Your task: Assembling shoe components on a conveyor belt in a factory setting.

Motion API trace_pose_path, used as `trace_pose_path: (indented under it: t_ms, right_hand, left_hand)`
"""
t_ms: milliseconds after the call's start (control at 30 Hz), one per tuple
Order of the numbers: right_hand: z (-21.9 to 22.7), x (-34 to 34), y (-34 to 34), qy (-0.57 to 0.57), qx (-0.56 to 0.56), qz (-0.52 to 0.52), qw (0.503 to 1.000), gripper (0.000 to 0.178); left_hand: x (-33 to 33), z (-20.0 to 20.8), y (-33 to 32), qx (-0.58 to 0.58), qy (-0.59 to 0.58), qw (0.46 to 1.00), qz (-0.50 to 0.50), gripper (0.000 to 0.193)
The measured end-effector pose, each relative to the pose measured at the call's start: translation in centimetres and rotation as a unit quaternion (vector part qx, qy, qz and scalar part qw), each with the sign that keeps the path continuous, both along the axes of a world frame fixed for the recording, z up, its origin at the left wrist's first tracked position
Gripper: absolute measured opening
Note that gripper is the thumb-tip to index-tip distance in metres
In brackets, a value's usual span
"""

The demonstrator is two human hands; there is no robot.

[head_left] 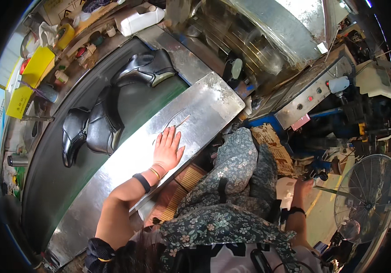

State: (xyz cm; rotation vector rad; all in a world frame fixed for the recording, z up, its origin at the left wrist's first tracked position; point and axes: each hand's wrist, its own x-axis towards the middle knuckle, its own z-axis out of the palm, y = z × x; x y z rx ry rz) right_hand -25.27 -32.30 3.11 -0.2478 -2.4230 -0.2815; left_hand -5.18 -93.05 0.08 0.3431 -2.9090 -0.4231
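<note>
My left hand point(168, 148) lies flat on a bare metal table point(211, 102), palm down with the fingers stretched out. Just beyond its fingertips is a thin, light brown strip point(183, 121). On the dark belt point(143, 102) past the table lie glossy black leather ankle boots: one boot point(145, 68) at the far end, and a pair of boots point(104, 125) nearer on the left. Low on the right, my right hand point(302, 187) has its fingers curled beside a dark machine part point(318, 172); what they hold, if anything, is hidden.
A standing fan point(368, 204) is at the right. Behind it a machine carries a control panel with buttons point(311, 98). Along the left, a cluttered shelf holds yellow boxes point(38, 66) and a white plastic jug point(138, 20). A ribbed brown piece point(177, 195) lies below the table edge.
</note>
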Motion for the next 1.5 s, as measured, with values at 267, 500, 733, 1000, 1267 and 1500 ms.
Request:
trace_pose_path:
  t_ms: [267, 500, 733, 1000, 1267, 1500]
  right_hand:
    - [3.2, -6.3, -32.8, -0.384, -0.283, 0.485, 0.733, 0.08]
    - [-1.7, -22.4, -53.3, -0.37, -0.454, 0.206, 0.784, 0.11]
    - [-2.3, -26.7, -48.8, -0.37, -0.608, 0.274, 0.646, 0.071]
    - [9.0, -9.6, -39.1, -0.383, -0.854, 0.274, 0.221, 0.039]
    - [8.5, 9.5, -33.5, -0.303, -0.893, 0.32, 0.088, 0.053]
    - [15.0, 18.4, -28.8, -0.291, -0.852, 0.426, 0.089, 0.061]
  left_hand:
    - [0.7, 0.7, 0.2, 0.002, -0.024, 1.0, 0.021, 0.058]
    - [-1.3, 2.8, 0.2, 0.05, -0.098, 0.994, 0.021, 0.056]
    - [-1.7, 2.4, -0.5, 0.026, -0.076, 0.997, 0.003, 0.049]
    - [0.3, 0.7, -0.3, -0.022, -0.057, 0.998, -0.013, 0.06]
    - [0.5, -0.6, -1.2, 0.071, 0.134, 0.988, -0.007, 0.04]
    - [-2.1, 19.0, 2.3, 0.818, 0.161, 0.552, 0.006, 0.063]
